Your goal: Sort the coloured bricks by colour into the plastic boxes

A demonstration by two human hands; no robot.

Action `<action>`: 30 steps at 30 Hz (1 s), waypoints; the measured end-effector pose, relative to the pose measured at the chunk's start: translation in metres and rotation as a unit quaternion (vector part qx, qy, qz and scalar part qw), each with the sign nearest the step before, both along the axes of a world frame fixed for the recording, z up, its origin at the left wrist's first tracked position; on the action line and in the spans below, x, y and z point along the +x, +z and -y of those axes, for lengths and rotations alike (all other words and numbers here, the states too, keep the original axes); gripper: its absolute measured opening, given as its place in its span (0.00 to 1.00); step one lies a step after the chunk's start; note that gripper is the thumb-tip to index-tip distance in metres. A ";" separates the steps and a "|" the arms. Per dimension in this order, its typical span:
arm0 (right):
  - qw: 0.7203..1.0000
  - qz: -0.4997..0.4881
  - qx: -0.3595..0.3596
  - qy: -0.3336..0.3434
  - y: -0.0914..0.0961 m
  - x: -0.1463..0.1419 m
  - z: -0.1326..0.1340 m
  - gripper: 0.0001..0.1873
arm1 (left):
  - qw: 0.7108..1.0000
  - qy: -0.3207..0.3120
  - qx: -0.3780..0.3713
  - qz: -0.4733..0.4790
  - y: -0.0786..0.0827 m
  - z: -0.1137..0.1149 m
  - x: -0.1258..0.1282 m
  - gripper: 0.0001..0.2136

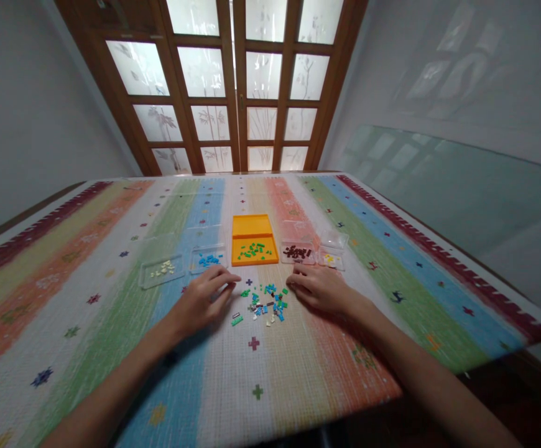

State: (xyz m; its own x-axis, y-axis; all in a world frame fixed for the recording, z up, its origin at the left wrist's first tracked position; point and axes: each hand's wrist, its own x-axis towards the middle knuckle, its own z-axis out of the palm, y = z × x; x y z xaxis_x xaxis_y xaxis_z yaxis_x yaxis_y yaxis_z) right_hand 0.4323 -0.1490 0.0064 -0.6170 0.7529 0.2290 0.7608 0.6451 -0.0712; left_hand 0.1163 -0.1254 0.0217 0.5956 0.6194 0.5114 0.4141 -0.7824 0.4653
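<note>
A small heap of mixed tiny bricks [265, 305], green, blue, brown and white, lies on the striped cloth between my hands. My left hand [205, 297] rests flat on the cloth just left of the heap, fingers stretched toward it. My right hand [318, 287] lies to the right of the heap, fingers loosely curled and pointing left at it, with nothing visible in them. Behind the heap stands a row of small boxes: a clear one with white bricks [162, 269], one with blue bricks [209, 259], an orange box [254, 250] with green bricks, one with brown bricks [297, 252], one with yellow bricks [331, 257].
The table [112, 323] is covered by a cloth striped in many colours. Its right edge [485, 292] runs near a glass panel and wall. A wooden door with frosted panes [247, 81] stands beyond the far end.
</note>
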 end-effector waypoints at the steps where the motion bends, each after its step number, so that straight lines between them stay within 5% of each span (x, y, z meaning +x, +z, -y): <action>1: 1.000 -0.001 -0.001 -0.001 0.000 0.000 0.000 0.10 | 1.000 -0.015 -0.019 -0.011 -0.005 0.002 0.003 0.10; 18: 0.999 -0.028 -0.026 -0.014 0.002 -0.002 0.000 0.10 | 0.992 -0.029 -0.076 -0.092 -0.024 0.011 0.024 0.09; 30: 0.998 -0.040 -0.037 -0.007 -0.004 0.001 -0.004 0.09 | 0.991 -0.049 -0.007 -0.125 -0.023 0.008 0.027 0.08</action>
State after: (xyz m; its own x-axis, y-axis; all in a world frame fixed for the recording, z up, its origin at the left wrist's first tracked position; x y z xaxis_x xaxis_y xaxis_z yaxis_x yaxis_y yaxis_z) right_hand 0.4335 -0.1449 0.0024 -0.5887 0.7779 0.2195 0.7594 0.6254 -0.1794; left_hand 0.1436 -0.1334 -0.0011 0.7606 0.5578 0.3323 0.4393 -0.8190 0.3692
